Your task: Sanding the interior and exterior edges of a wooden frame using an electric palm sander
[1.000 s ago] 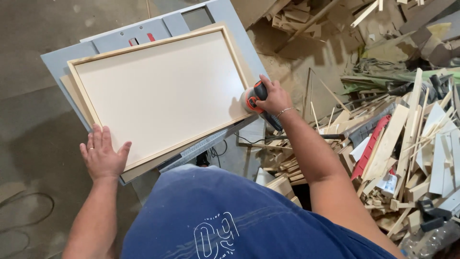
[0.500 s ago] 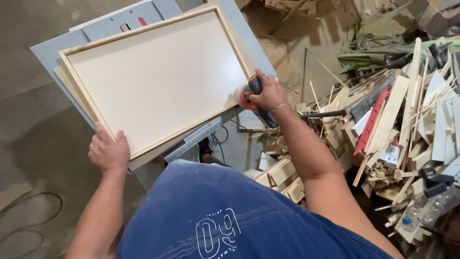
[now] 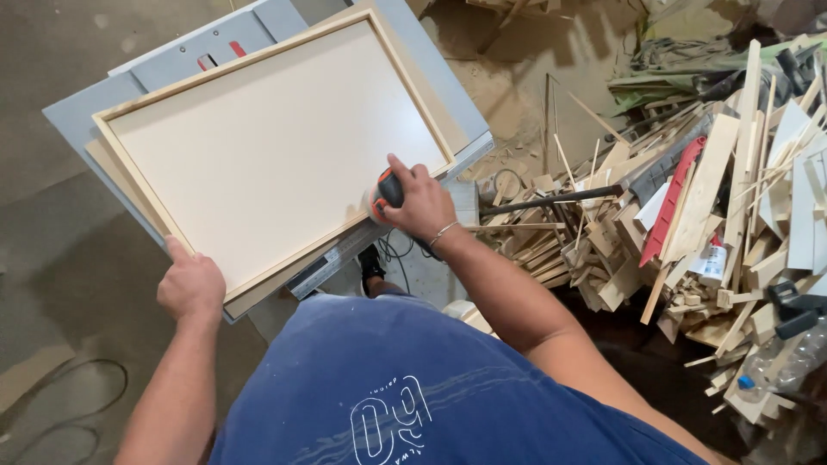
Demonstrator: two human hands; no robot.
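Wooden frame (image 3: 258, 146), seemingly gripped, both hands.

Blue T-shirt (image 3: 413, 379) with a white printed mark; thin silver bracelet (image 3: 442, 233) on the right wrist; bare forearms.

the left hand (image 3: 191, 286) was curled into a loose fist, knuckles up, thumb stretched forward, its bare forearm running straight down toward the lower edge of the view. the right hand (image 3: 418, 204) was closed in a grip, fingers wrapped and the index finger pointing forward, back of the hand facing up. its wrist bent slightly, and the right forearm reached out from the body at a slant, elbow out to the right side.
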